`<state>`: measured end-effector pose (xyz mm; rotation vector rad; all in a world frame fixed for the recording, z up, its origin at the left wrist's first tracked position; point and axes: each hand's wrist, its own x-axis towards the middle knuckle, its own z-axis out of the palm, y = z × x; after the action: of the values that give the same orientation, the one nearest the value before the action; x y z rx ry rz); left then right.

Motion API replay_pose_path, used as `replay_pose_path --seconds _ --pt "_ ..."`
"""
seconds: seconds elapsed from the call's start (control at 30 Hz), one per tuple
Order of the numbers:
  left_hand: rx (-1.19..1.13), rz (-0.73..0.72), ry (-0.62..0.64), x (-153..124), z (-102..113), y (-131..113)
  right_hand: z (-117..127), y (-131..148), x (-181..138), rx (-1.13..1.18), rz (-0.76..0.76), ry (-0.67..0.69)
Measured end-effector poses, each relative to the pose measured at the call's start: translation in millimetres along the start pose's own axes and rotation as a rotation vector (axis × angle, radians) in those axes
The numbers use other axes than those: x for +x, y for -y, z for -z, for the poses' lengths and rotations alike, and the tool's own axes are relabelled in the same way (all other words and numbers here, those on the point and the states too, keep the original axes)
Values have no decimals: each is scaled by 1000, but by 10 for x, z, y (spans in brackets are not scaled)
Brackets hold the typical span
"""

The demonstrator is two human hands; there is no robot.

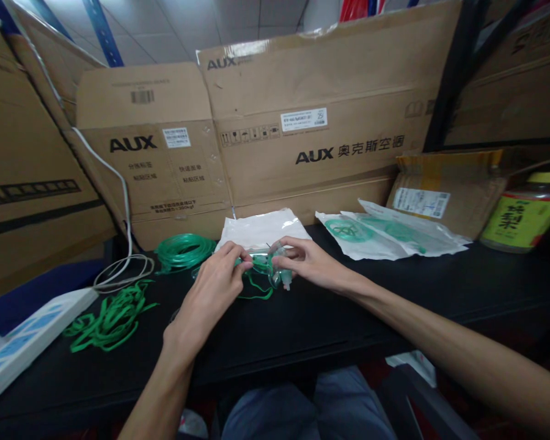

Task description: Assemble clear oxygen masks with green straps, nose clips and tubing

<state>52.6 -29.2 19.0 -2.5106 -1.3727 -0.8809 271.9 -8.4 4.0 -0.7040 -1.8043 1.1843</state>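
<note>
Between my hands, just above the black table, is a clear-green plastic breathing mask (275,276). My right hand (300,260) pinches the mask from the right, and a pale translucent nozzle pokes out below its fingers. A green elastic strap (261,296) hangs in a loop under the mask onto the table. My left hand (224,269) is closed at the mask's left side, with thumb and finger pinched on what looks like the strap; the fingers hide the exact spot. Behind them lies a white plastic bag (261,227).
Coiled green tubing (186,252) and a heap of green straps (112,318) lie to the left, beside a white power strip (36,336). Packaged masks (348,235) lie at right, near a small carton (440,195) and a yellow-capped jar (525,214). Large cardboard (321,79) walls the back.
</note>
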Motion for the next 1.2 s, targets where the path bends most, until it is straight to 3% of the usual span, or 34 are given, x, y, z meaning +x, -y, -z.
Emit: replay_pose_path --seconds 0.17,0.27,0.47,0.57,0.9,1.2 --pt "179 221 -41 -53 80 77 15 9 0 69 -15 -15" --pt "109 261 -49 -40 137 54 9 7 -2 91 -34 -29" --pt "-222 51 -48 29 86 -107 -9 -30 6 89 -8 29" --pt "-194 -18 -3 30 47 -127 -2 -33 9 44 18 13" --pt "-36 -29 20 26 -37 -21 -4 -52 -13 60 23 98" --pt "-77 -63 9 21 -32 -65 -29 -25 -21 -179 93 36"
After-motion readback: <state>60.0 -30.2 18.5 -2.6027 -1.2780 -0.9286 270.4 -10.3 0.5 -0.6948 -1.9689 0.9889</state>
